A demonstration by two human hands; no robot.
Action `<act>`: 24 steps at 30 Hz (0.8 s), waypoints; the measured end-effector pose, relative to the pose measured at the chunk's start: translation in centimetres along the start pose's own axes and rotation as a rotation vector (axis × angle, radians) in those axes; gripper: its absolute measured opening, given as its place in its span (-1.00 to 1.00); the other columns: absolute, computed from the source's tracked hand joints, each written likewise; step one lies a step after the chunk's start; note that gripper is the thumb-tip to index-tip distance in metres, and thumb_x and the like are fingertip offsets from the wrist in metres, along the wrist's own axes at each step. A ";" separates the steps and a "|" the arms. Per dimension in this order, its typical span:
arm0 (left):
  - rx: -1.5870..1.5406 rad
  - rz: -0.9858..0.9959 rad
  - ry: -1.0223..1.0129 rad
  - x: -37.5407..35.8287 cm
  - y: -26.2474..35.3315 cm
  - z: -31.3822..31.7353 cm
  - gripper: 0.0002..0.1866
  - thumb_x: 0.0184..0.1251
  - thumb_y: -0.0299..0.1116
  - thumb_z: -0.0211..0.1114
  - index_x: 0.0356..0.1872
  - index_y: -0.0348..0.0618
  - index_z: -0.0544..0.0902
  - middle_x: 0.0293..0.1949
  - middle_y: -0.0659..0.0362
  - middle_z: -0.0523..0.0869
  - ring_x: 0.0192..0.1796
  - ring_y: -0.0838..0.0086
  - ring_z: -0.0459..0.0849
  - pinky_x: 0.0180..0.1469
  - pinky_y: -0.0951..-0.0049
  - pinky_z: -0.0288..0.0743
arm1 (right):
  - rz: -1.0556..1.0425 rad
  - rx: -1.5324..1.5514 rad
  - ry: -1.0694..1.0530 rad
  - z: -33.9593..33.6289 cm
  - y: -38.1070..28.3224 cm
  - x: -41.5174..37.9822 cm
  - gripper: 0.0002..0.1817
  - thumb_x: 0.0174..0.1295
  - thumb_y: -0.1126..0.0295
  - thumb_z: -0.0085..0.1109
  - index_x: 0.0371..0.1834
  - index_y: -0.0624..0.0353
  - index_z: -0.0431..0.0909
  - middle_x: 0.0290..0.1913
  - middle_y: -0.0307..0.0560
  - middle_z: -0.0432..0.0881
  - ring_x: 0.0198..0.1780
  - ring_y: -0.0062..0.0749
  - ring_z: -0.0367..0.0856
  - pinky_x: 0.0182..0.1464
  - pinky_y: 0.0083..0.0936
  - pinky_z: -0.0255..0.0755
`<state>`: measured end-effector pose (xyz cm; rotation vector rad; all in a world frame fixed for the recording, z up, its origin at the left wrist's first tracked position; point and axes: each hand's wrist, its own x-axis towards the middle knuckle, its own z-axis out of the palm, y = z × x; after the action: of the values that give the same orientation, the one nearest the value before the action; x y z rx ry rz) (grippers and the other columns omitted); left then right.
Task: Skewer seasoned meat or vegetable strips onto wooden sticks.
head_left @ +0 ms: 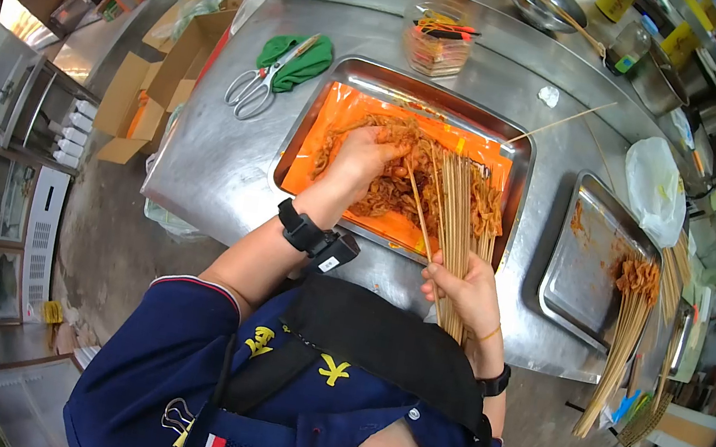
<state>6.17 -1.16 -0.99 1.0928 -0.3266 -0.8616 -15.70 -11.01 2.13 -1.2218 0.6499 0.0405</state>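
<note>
A metal tray [523,169] lined with an orange sheet [303,170] holds a pile of red-brown seasoned meat strips [385,193]. My left hand [362,158] is in the pile, its fingers closed on a piece of meat by the tip of a single skewer [420,207]. My right hand [469,296] grips the lower part of a bundle of wooden skewers [456,228], and the single skewer also runs down to its fingers. Meat is threaded on the bundle's far ends, over the tray's right side.
Scissors [258,86] lie on a green cloth [307,68] at the back left. Behind the tray stands a clear container [438,47]. To the right, a second tray [582,292] bears loaded skewers [619,352], with a white plastic bag [654,187] beside it. Cardboard boxes [133,96] stand left.
</note>
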 end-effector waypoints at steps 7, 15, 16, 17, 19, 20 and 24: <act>0.026 0.071 0.081 -0.7 0.9 0.9 -0.80 0.20 -0.50 0.16 -0.14 -0.30 0.55 -0.29 0.18 0.66 -0.35 0.57 0.61 -0.35 0.61 0.49 | -0.014 -0.007 0.007 -0.1 0.1 0.1 -0.86 0.12 0.56 0.13 -0.26 0.28 0.43 -0.43 -0.09 0.55 -0.49 -0.53 0.57 -0.48 -0.66 0.49; 0.240 0.280 -0.027 -2.3 0.4 2.7 -0.81 0.22 -0.55 0.13 -0.15 -0.34 0.56 -0.23 0.18 0.66 -0.23 0.57 0.60 -0.17 0.57 0.49 | -0.028 -0.003 -0.008 -0.1 0.3 0.2 -0.87 0.12 0.57 0.13 -0.28 0.28 0.42 -0.44 -0.10 0.55 -0.50 -0.53 0.57 -0.49 -0.66 0.48; 0.270 0.265 -0.020 -2.4 0.1 2.8 -0.81 0.22 -0.58 0.11 -0.16 -0.36 0.56 -0.22 0.18 0.66 -0.20 0.57 0.60 -0.13 0.56 0.49 | -0.032 0.005 -0.009 -0.2 0.4 0.2 -0.87 0.12 0.57 0.13 -0.28 0.28 0.42 -0.44 -0.10 0.55 -0.50 -0.53 0.57 -0.49 -0.66 0.48; 0.295 0.269 -0.014 -2.7 -0.2 3.0 -0.82 0.21 -0.58 0.11 -0.18 -0.36 0.57 -0.25 0.20 0.66 -0.23 0.59 0.59 -0.16 0.58 0.48 | -0.031 0.004 -0.003 -0.1 0.3 0.2 -0.87 0.12 0.56 0.13 -0.28 0.28 0.42 -0.44 -0.10 0.55 -0.50 -0.53 0.57 -0.49 -0.66 0.48; 0.348 0.279 0.000 -3.3 -0.9 3.6 -0.84 0.20 -0.59 0.12 -0.22 -0.37 0.59 -0.32 0.23 0.67 -0.29 0.64 0.58 -0.23 0.61 0.48 | -0.029 0.002 0.007 -0.1 0.3 0.2 -0.87 0.11 0.56 0.14 -0.28 0.29 0.42 -0.45 -0.10 0.55 -0.50 -0.53 0.57 -0.49 -0.66 0.48; 0.348 0.283 -0.012 -3.4 -1.4 3.7 -0.84 0.19 -0.58 0.13 -0.21 -0.36 0.59 -0.31 0.21 0.67 -0.29 0.64 0.58 -0.23 0.60 0.47 | -0.035 0.010 0.007 -0.1 0.4 0.3 -0.86 0.11 0.56 0.14 -0.28 0.29 0.42 -0.45 -0.11 0.55 -0.51 -0.53 0.57 -0.50 -0.66 0.48; 0.233 0.269 0.053 -2.5 -1.0 2.9 -0.79 0.22 -0.52 0.16 -0.12 -0.33 0.54 -0.28 0.20 0.65 -0.29 0.60 0.61 -0.27 0.63 0.50 | -0.050 0.012 -0.005 -0.2 0.5 0.2 -0.86 0.11 0.56 0.14 -0.28 0.29 0.42 -0.45 -0.12 0.55 -0.51 -0.54 0.57 -0.49 -0.67 0.48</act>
<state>2.30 -1.30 -0.14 1.2518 -0.5269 -0.5640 -15.76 -11.03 1.56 -1.2251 0.6143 -0.0018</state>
